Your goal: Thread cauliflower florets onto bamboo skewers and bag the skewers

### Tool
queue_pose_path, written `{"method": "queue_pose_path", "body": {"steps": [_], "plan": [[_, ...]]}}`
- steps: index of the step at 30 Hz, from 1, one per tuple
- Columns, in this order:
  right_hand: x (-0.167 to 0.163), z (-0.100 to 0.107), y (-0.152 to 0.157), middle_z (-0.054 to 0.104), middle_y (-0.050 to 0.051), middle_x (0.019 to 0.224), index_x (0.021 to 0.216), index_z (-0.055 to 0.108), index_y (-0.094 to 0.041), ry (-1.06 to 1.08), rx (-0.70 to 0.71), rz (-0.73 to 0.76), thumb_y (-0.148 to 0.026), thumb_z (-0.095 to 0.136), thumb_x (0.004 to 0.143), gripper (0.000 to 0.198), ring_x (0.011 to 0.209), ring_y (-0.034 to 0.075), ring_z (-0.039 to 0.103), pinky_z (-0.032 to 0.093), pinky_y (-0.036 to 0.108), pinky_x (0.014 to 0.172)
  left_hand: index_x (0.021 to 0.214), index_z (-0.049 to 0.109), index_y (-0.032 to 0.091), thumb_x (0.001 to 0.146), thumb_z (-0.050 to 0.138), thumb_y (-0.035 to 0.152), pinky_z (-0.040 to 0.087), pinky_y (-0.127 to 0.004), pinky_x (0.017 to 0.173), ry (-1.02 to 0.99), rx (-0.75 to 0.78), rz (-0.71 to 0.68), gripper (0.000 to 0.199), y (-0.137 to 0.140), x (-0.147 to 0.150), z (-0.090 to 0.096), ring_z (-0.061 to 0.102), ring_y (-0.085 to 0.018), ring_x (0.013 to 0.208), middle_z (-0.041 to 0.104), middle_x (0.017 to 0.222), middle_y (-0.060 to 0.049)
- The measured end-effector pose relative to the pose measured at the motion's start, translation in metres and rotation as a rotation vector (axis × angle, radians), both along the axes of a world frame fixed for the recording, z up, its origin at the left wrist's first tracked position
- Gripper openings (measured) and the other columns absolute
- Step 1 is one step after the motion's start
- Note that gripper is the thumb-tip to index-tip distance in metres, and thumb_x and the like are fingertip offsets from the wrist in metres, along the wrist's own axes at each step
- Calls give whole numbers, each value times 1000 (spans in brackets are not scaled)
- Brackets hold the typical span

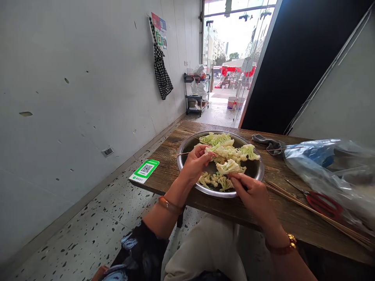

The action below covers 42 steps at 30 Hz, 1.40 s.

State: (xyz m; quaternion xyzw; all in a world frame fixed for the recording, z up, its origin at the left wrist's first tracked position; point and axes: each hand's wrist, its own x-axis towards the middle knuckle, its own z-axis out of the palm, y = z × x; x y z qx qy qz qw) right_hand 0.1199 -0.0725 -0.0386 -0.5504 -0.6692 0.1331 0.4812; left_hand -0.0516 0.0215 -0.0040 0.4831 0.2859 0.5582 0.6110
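Note:
A wide metal bowl (260, 171) holds several cauliflower pieces (224, 150). Over its left side, my left hand (199, 160) is closed in a pinch around a thin bamboo skewer (220, 156), with a pale green cauliflower stem against the fingertips. My right hand (249, 189), at the bowl's near right rim, pinches a cauliflower floret (231, 167) by its lower edge. The floret is apart from my left fingers. More thin skewers cross the bowl's rim, one running right from a floret (249, 151). Smaller florets lie at the bowl's near side.
On the wooden table (164, 164) are a green-and-white QR card (145, 170), a bundle of skewers (316, 212), red-handled scissors (324, 205), a dark cloth (268, 143) and a clear plastic bag (331, 168). A cart (197, 93) stands by the glass doorway.

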Motion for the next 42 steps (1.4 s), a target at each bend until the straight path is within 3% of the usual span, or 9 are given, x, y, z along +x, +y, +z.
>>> {"method": "queue_pose_path", "body": {"steps": [11,18,32,38,42], "plan": [[0,0,1,76,2,101,97,74,-24,-11,9,7,-32,54,91,22,92,22,72,55,32,78,89,60,15,66,77,29,34,-19,54,1,25,2,32,-1,0,0,49,-6,61,59,74,1],[-2,-4,0,77,2,99,97,74,-25,26,25,-11,-33,54,91,22,91,21,72,55,32,80,86,61,16,68,73,26,33,-20,55,124,125,83,24,-3,1,2,46,-7,62,52,68,4],[-3,-2,-2,77,1,94,93,75,-26,61,15,-48,-35,55,90,22,85,22,72,55,33,75,80,67,16,67,71,24,33,-21,57,322,249,133,16,-6,2,7,42,-8,61,52,67,3],[-7,0,-4,77,1,90,90,74,-25,81,38,-66,-33,55,89,21,83,22,72,54,33,74,85,68,16,70,68,22,33,-21,56,408,286,128,16,-1,0,2,41,-8,59,52,68,2],[-9,0,-4,76,1,86,87,73,-24,84,35,-79,-34,54,90,21,81,21,71,53,32,73,83,70,16,69,67,20,33,-21,54,460,308,39,14,-5,3,2,42,-8,58,54,69,1]]}}
